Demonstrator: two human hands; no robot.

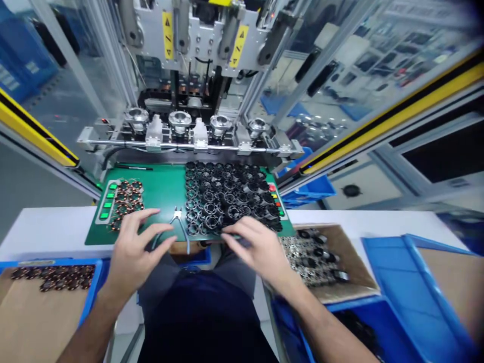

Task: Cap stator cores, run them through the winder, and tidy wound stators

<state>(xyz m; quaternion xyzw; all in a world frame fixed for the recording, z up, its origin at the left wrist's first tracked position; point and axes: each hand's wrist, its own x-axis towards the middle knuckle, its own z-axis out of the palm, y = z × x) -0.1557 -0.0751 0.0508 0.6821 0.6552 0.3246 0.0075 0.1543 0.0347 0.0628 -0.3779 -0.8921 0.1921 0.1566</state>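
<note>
My left hand hovers over the front left of the green work plate, its fingers spread and nothing between them. Just right of it lies a pair of pliers with blue handles, jaws pointing away from me. Behind that hand sits a cluster of copper-wound coils. My right hand is at the front edge of many black ring-shaped plastic parts, stacked in rows. Its thumb and fingers curl toward one of the front rings; whether they grip it is not clear.
Behind the plate stands a machine with round metal fixtures on a rail. A blue tray with more coils is at left. To the right are a cardboard box of metal parts and blue bins. Yellow-edged posts flank the station.
</note>
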